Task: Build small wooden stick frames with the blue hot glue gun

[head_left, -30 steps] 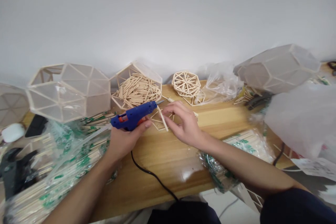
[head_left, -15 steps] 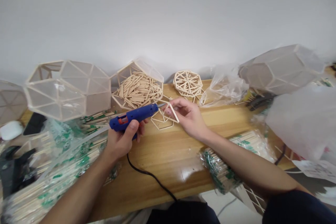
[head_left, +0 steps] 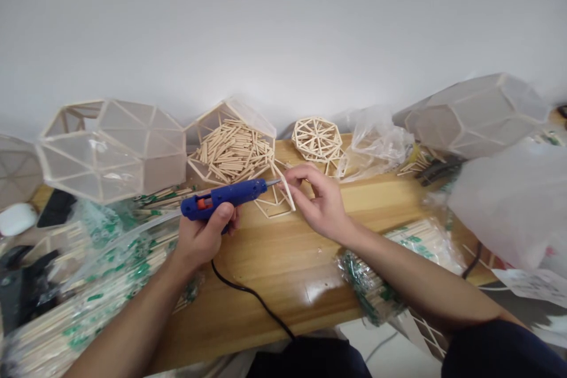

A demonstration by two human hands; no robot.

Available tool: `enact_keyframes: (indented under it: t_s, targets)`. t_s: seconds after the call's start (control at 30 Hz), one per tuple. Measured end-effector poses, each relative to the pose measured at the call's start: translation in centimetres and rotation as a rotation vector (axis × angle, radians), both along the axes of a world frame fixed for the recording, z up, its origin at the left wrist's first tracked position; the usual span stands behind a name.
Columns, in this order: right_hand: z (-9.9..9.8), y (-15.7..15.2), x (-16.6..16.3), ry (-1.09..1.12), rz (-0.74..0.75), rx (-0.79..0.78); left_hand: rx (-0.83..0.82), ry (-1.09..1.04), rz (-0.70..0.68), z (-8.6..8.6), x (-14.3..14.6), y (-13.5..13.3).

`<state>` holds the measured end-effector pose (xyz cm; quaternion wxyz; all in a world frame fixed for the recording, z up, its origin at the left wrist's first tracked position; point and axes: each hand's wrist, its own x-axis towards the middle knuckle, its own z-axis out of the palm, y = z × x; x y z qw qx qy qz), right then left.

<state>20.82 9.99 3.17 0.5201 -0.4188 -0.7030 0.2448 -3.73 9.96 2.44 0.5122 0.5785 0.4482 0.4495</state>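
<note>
My left hand (head_left: 204, 236) grips a blue hot-glue gun (head_left: 225, 196), its metal tip pointing right at a thin wooden stick (head_left: 287, 191). My right hand (head_left: 321, 204) pinches that stick between thumb and fingers, holding it slanted over a flat frame of glued sticks (head_left: 272, 205) on the wooden table (head_left: 283, 271). The tip of the gun meets the stick near its upper end. A black cord (head_left: 248, 295) runs from the gun toward me.
A faceted shell full of cut sticks (head_left: 233, 150) stands just behind the gun. More translucent faceted shells sit at the left (head_left: 110, 147) and right (head_left: 473, 112). A round stick lattice (head_left: 316, 139) and plastic bags of sticks (head_left: 110, 271) surround the work spot.
The gun has swung lower and its tip has come onto the stick. My right hand has turned the stick from a steep slant and shifted slightly right.
</note>
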Motion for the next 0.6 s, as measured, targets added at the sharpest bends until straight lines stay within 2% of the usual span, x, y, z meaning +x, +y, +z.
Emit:
enact_keyframes:
  t_s: [0.3, 0.6]
  targets:
    - [-0.1, 0.03, 0.03, -0.016, 0.006, 0.023, -0.004, 0.045, -0.037, -0.74, -0.73, -0.02]
    - [-0.15, 0.02, 0.03, -0.02, 0.001, 0.024, -0.019, 0.055, -0.031, -0.73, -0.82, -0.09]
